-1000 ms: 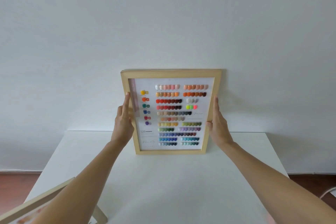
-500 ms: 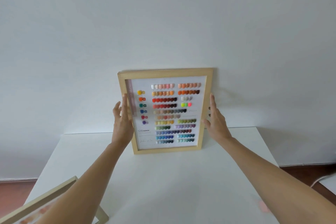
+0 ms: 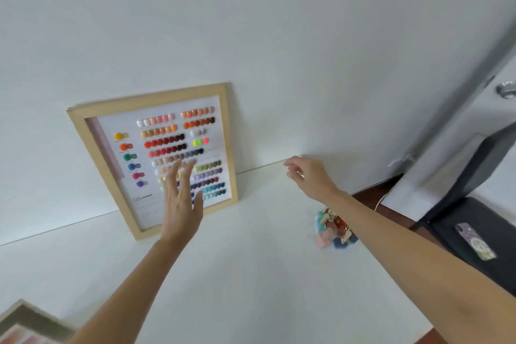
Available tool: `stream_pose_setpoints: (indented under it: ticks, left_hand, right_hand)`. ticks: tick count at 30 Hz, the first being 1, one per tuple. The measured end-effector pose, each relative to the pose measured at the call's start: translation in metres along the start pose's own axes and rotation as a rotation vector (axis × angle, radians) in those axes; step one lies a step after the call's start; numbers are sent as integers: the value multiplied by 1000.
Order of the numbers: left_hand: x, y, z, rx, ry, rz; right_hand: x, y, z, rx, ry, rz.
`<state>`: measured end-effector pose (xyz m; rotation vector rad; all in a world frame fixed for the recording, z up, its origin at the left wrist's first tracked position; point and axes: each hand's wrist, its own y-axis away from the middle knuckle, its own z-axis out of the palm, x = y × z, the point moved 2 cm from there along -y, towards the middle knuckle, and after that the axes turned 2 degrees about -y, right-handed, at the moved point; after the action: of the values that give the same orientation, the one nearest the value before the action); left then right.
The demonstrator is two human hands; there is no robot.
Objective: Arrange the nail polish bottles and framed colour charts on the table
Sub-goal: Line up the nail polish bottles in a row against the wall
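Both hands, left hand (image 3: 181,204) and right hand (image 3: 310,177), apparently hover open, holding nothing.

A white worktop (image 3: 251,274) fills the lower part of the view, its far edge meeting a plain white wall (image 3: 251,22). To the right of the worktop a strip of reddish-brown floor (image 3: 374,195) shows. Further right of the worktop stands a black chair (image 3: 474,220), with a phone (image 3: 476,240) in a pale patterned case lying on its seat. Above the chair, at the far right edge, a white door (image 3: 499,126) carries a round metal fitting (image 3: 506,89). A thin pale cable (image 3: 377,204) runs down by the floor near the worktop's right end.
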<state>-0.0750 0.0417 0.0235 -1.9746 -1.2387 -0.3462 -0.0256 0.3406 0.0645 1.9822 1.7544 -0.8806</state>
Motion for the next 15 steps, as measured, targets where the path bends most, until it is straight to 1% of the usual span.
stream_pose_setpoints:
  ticks: [6,9,12,15]
  left_hand:
    - [68,21,59,-176,35,86]
    - [101,31,89,-222,45,138]
    - [134,42,120,-262,52,104]
    - [160,51,151,-352,51,55]
  right_hand:
    - [62,43,-73,9,65,111]
    - [95,58,-100,-10,81,123]
    - [128,71,-120,-68,106,127]
    - [160,82,-130,-134,144,142]
